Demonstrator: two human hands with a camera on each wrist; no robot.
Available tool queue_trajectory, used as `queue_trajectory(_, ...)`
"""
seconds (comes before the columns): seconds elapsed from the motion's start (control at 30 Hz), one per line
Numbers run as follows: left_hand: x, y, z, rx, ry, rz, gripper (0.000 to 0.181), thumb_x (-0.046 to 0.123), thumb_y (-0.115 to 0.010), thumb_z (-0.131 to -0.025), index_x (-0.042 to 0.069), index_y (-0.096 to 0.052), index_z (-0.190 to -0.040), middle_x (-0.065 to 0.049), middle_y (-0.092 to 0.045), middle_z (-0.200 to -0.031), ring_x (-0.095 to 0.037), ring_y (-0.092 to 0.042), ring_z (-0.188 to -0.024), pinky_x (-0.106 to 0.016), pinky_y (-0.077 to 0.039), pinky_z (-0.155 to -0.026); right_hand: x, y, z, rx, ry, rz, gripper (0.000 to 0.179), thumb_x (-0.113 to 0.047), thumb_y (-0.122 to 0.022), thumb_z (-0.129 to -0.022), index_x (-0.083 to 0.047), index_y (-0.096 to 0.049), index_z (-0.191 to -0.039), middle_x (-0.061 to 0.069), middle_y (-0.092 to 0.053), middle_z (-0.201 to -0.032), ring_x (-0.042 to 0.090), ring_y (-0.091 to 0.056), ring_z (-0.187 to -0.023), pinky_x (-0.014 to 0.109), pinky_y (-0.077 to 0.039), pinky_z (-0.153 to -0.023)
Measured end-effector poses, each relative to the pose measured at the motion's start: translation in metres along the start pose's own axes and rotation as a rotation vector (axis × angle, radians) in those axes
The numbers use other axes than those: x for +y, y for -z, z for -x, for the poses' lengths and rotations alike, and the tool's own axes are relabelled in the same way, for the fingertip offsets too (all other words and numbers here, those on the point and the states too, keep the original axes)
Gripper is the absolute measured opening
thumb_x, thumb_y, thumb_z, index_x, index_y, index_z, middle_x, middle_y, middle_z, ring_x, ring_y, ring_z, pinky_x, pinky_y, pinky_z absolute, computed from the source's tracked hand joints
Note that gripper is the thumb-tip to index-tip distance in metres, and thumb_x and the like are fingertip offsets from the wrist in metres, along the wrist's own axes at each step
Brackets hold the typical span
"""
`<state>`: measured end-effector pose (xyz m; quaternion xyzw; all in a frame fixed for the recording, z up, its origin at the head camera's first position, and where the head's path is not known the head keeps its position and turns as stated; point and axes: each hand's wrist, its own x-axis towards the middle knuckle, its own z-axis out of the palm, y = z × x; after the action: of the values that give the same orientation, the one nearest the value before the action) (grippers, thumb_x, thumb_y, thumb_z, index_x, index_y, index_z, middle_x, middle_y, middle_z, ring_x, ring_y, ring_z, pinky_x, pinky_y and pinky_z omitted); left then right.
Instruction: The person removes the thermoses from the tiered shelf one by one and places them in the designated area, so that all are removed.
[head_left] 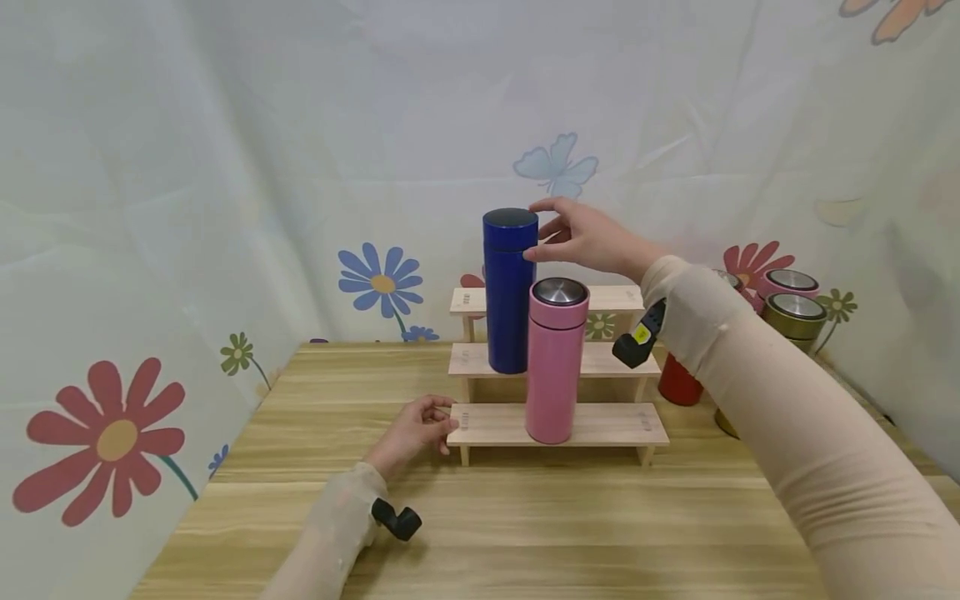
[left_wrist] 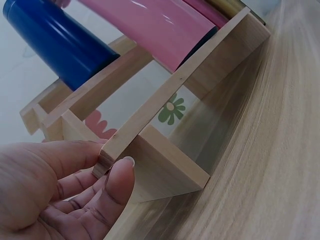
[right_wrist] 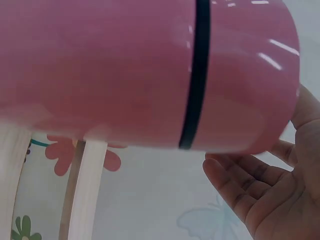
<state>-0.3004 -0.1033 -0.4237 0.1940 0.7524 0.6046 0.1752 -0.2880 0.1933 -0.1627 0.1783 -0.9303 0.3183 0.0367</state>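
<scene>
A three-tier wooden stand [head_left: 487, 427] is on the table. My left hand [head_left: 422, 423] pinches its lowest board at the left end; the left wrist view shows thumb and index finger on that corner. A blue thermos bottle [head_left: 507, 308] with a dark lid top stands upright on the middle tier. By its upper right side is my right hand [head_left: 581, 236], fingers spread and loosely bent, fingertips at the cap. On the lowest tier stands a pink thermos bottle [head_left: 555, 367] with a silver lid. In the right wrist view this pink bottle hides the blue one and part of the hand [right_wrist: 280, 195].
Right of the stand, partly behind my right forearm, are several more bottles: a red one [head_left: 679, 385], a gold one [head_left: 797, 321] and a pink one [head_left: 791, 282]. A flower-printed curtain [head_left: 225, 167] hangs behind the wooden table [head_left: 337, 375].
</scene>
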Motion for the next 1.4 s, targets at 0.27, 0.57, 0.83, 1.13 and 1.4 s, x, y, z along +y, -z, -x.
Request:
queue_trajectory(0.27, 0.002, -0.002, 0.000, 0.002, 0.005, -0.001, 0.045, 0.007, -0.059, -0.095, -0.009, -0.043, -0.133, -0.006, -0.055, -0.087, -0.012, -0.055, -0.059, -0.027, -0.056, -0.058, -0.007, -0.009, -0.003, 0.015, -0.006, -0.016, 0.081, -0.038, -0.069, -0.088, -0.013, -0.024, -0.151, 0.015, -0.054, -0.134, 0.029, -0.054, -0.123, 0.049, -0.042, -0.108)
queue_trajectory(0.57, 0.001, 0.001, 0.002, 0.009, 0.002, -0.010, 0.045, 0.007, -0.059, -0.095, -0.008, -0.043, -0.133, -0.006, -0.055, -0.088, -0.012, -0.055, -0.059, -0.028, -0.056, -0.058, -0.011, -0.015, -0.007, 0.045, 0.009, -0.077, 0.081, -0.034, -0.071, -0.086, -0.008, -0.027, -0.149, 0.013, -0.052, -0.137, 0.026, -0.050, -0.126, 0.047, -0.041, -0.109)
queue_trajectory(0.83, -0.001, 0.004, 0.002, 0.017, 0.003, -0.007, 0.045, 0.007, -0.060, -0.094, -0.009, -0.043, -0.133, -0.007, -0.056, -0.090, -0.012, -0.055, -0.059, -0.027, -0.056, -0.057, -0.012, -0.019, -0.009, 0.066, 0.011, -0.132, 0.078, -0.030, -0.073, -0.086, -0.007, -0.030, -0.146, 0.013, -0.054, -0.134, 0.026, -0.053, -0.123, 0.045, -0.042, -0.109)
queue_trajectory(1.13, 0.001, 0.002, 0.003, 0.020, 0.008, -0.019, 0.045, 0.008, -0.060, -0.094, -0.008, -0.044, -0.133, -0.007, -0.055, -0.089, -0.012, -0.056, -0.058, -0.029, -0.057, -0.058, -0.010, -0.018, -0.007, 0.094, -0.003, -0.132, 0.077, -0.029, -0.073, -0.085, -0.006, -0.032, -0.145, 0.013, -0.057, -0.132, 0.026, -0.055, -0.122, 0.045, -0.042, -0.109)
queue_trajectory(1.4, 0.001, 0.001, 0.002, 0.018, 0.006, -0.022, 0.045, 0.008, -0.060, -0.094, -0.008, -0.043, -0.133, -0.007, -0.055, -0.089, -0.012, -0.056, -0.059, -0.028, -0.056, -0.058, -0.007, -0.011, -0.002, 0.124, -0.021, -0.123, 0.075, -0.026, -0.073, -0.086, -0.004, -0.032, -0.145, 0.016, -0.057, -0.132, 0.028, -0.055, -0.122, 0.045, -0.042, -0.109)
